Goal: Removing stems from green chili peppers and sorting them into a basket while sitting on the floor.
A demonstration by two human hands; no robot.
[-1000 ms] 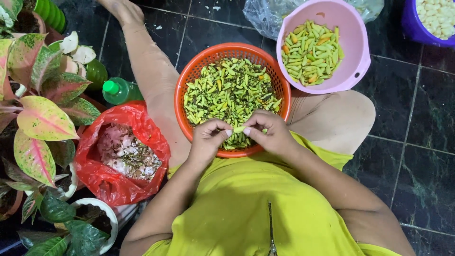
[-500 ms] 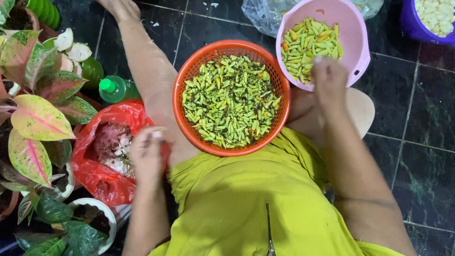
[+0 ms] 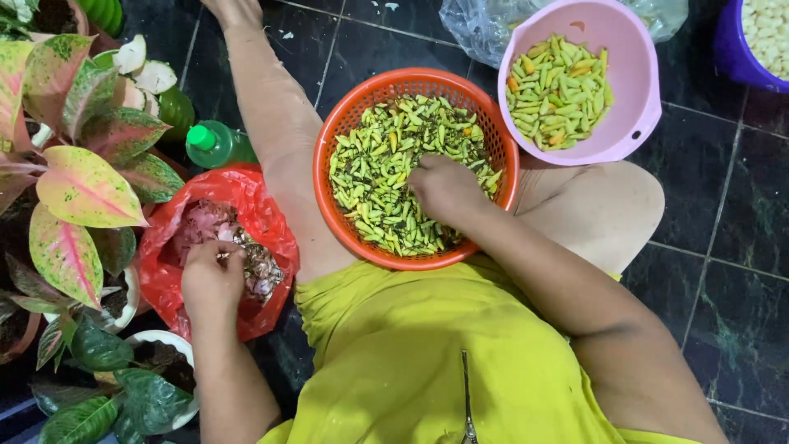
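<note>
Right hand (image 3: 444,187) perhaps over hidden chilies (image 3: 370,173)

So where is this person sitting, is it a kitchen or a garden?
Probably a home floor or porch, not a kitchen counter: dark tiled floor, potted plants alongside, and an orange basket of green chillies on the lap.

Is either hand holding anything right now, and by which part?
Cannot be told. The left hand is curled in the red bag; the right hand rests on the chillies in the orange basket, fingers hidden.
</note>
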